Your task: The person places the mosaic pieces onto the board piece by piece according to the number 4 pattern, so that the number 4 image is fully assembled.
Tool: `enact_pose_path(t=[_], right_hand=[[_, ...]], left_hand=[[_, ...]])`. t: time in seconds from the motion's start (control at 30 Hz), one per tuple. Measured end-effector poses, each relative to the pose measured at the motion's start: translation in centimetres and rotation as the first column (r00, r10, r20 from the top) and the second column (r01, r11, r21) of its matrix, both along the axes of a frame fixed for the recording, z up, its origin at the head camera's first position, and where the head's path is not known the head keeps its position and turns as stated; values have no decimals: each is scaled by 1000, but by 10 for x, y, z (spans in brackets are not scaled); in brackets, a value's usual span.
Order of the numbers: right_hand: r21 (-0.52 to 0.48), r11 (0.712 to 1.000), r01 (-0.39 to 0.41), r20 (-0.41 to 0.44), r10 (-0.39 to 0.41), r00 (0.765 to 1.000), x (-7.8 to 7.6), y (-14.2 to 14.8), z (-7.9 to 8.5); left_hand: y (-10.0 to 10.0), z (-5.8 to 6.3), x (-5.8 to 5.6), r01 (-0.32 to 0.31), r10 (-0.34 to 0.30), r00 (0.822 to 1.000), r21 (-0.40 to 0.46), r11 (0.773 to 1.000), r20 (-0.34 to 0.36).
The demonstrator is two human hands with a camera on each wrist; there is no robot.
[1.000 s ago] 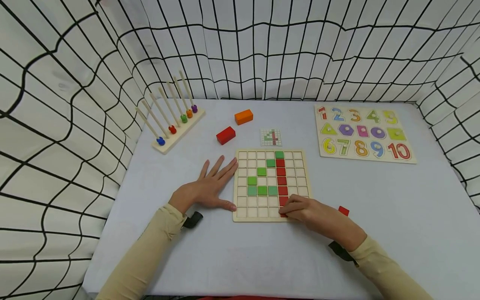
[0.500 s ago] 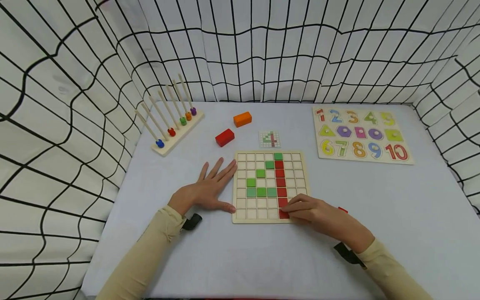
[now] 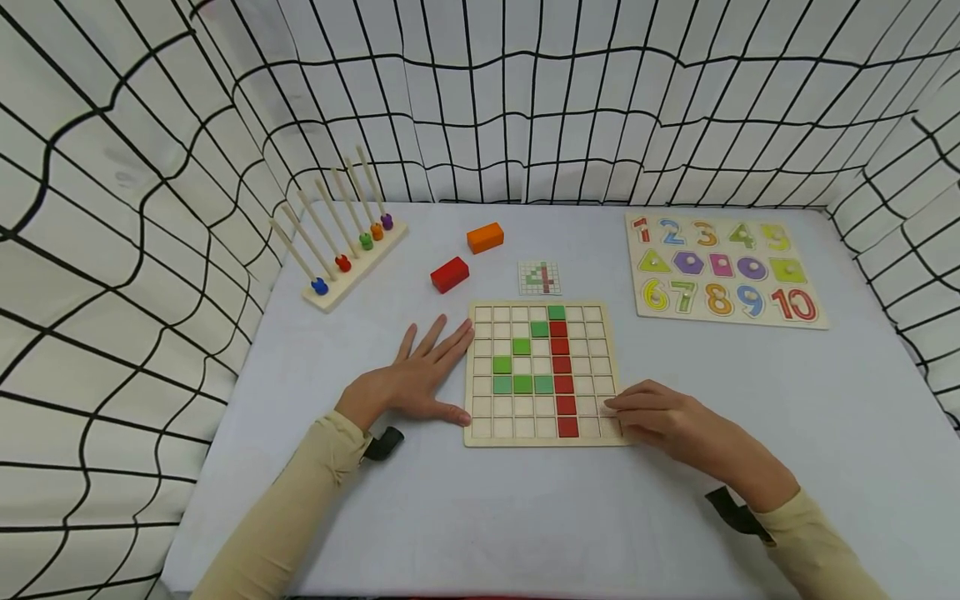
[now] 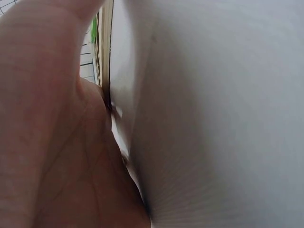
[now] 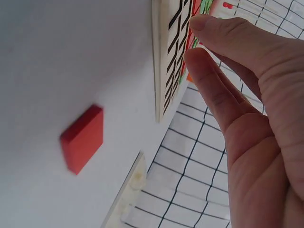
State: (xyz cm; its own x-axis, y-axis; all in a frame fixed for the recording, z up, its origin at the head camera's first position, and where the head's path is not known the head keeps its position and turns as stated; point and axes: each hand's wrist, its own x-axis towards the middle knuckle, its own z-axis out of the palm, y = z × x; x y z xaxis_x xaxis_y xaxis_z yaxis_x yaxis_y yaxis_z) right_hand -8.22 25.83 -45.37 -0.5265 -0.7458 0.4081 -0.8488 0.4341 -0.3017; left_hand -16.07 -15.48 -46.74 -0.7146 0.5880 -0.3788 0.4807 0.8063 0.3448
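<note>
A square wooden grid board [image 3: 521, 427] lies on the white table, seen in the head view. Green tiles [image 3: 522, 384] and a column of red tiles [image 3: 562, 384] fill some of its cells and form a figure 4. My left hand [image 3: 420, 385] lies flat with spread fingers, fingertips and thumb at the board's left edge. Over the lower right edge of the board is my right hand [image 3: 678, 427], nothing in it; the right wrist view shows a gap between thumb and fingers. A loose red tile [image 5: 84, 138] lies on the table under that hand, hidden in the head view.
Beyond the board lies a small pattern card [image 3: 539, 278], with a red block [image 3: 450, 275] and an orange block [image 3: 485, 238] to its left. A peg stand with beads [image 3: 354, 265] is back left, a number puzzle [image 3: 720, 317] back right. Black netting [image 3: 532, 117] surrounds the table.
My right hand has drawn back to the right, off the lowest red tile of the column, which now shows fully in its cell. My left hand stays in place.
</note>
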Motion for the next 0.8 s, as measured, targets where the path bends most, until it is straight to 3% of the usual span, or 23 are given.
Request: enact_pose_path(t=[0.27,0.53,0.8], right_hand=[[-5,998,56,-19,-56,998,5,32,-2],[81,981,176,-29,-174,984,20,67,-4],[27,984,175,-42,-173,984,22,66,-18]], left_hand=[[0,-2,-1,4,-4,1000,-5,1000,2],[1,-3,-1,12,-12,1000,-13,1000,-4],[0,-1,-1,8,-8,1000,-16,1000,-4]])
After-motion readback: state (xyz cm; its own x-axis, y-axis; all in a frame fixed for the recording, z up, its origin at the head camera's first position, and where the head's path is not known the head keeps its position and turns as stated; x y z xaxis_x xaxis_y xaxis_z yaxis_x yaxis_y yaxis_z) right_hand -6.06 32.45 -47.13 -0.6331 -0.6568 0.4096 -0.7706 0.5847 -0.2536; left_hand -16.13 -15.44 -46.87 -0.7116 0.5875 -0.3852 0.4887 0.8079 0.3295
